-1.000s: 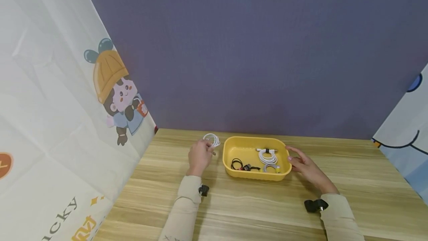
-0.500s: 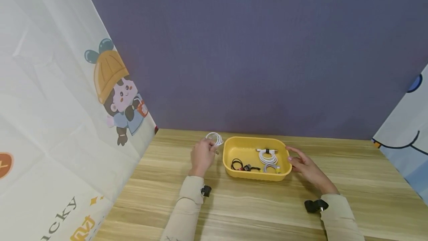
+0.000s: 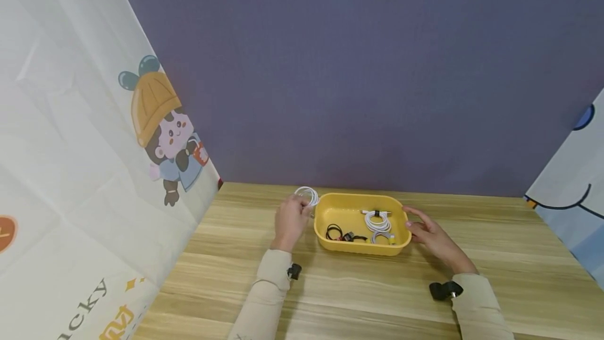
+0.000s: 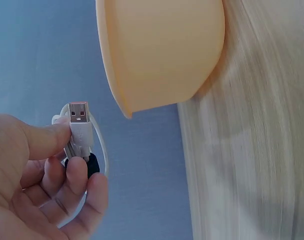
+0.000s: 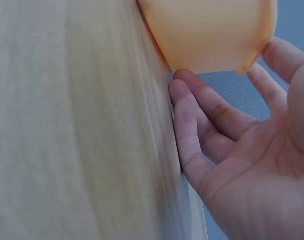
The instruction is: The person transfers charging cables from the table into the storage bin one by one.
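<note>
My left hand pinches a coiled white USB cable between thumb and fingers, just off the left end of a yellow plastic bin. In the left wrist view the USB plug points up and a black strap wraps the coil; part of it is hidden behind the fingers. My right hand rests its fingertips and thumb against the bin's right end, fingers loosely extended. Inside the bin lie a white coiled cable with a black strap, a black cable and a smaller grey-white cable with a yellow part.
The bin stands on a wood-grain table, near its back edge. Behind rises a dark blue-grey panel. A white printed sheet bounds the left side, another printed sheet the right.
My left hand has moved right with the white USB cable, closer to the bin's left rim. My right hand and the bin have stayed in place.
</note>
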A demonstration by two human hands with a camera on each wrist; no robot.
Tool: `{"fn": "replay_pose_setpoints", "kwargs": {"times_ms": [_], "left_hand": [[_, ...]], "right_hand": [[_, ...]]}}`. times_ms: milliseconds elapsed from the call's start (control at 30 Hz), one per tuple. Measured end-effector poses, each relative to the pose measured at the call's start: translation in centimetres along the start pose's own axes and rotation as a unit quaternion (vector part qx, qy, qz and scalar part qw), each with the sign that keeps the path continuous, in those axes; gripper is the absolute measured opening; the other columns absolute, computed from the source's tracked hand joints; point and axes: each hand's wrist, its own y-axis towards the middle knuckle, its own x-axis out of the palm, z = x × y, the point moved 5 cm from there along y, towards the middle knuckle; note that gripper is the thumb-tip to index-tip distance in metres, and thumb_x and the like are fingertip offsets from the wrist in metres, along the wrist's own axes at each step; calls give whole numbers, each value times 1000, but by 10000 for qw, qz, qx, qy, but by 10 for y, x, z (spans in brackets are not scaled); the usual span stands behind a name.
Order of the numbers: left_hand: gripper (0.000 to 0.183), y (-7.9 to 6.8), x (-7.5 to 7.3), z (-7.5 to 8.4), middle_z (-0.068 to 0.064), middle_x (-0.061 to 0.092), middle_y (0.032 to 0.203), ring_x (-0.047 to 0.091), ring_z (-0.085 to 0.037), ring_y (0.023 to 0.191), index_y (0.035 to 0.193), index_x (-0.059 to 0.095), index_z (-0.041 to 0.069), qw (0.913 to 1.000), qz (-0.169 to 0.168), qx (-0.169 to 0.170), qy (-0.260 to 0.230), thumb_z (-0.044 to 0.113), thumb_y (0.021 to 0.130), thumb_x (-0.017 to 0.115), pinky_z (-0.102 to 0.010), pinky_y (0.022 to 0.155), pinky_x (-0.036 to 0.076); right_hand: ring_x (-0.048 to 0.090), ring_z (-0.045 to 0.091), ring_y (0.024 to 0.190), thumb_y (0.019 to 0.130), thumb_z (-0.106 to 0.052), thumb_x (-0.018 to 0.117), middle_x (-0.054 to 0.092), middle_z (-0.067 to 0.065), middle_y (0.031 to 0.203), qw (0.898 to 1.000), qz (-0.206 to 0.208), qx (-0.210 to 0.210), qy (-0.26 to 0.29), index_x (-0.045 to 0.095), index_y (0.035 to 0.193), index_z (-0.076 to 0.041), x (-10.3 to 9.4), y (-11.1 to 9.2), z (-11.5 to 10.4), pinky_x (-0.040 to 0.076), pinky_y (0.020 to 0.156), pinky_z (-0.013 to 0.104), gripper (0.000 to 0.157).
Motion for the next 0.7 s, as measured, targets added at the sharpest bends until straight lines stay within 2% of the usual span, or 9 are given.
{"fn": "replay_pose_setpoints", "kwargs": {"times_ms": [233, 500, 600, 700], "left_hand": [[10, -2, 0, 9, -5, 69, 89, 65, -20, 75, 91, 78, 7, 9995, 36, 312, -34, 17, 88, 80, -35, 68, 55], [10, -3, 4, 15, -4, 69, 90, 65, -18, 77, 94, 78, 6, 9994, -118, 296, -130, 15, 90, 78, -33, 71, 55], [10, -3, 5, 17, -4, 70, 91, 64, -17, 77, 94, 77, 6, 9992, -133, 354, -146, 15, 89, 79, -31, 71, 55], [11, -4, 7, 20, -3, 70, 92, 65, -17, 78, 94, 77, 6, 9989, -137, 428, -121, 16, 89, 79, -30, 70, 55]], "right_hand": [[59, -9, 115, 108, -35, 51, 40, 36, 154, 9999, -14, -19, 124, 25, 163, -14, 0, -1, -1, 58, 91, 31, 64], [59, -8, 115, 108, -35, 51, 40, 35, 154, 9999, -33, -32, 136, 24, 163, -15, 0, -1, -1, 59, 92, 33, 64], [61, -2, 119, 108, -35, 51, 39, 34, 155, 10000, -17, -2, 66, 24, 163, -15, 0, -1, -1, 59, 92, 35, 64], [62, 13, 126, 108, -36, 51, 39, 33, 156, 10000, 30, 47, -23, 25, 163, -15, 0, -1, -2, 59, 93, 36, 64]]}}
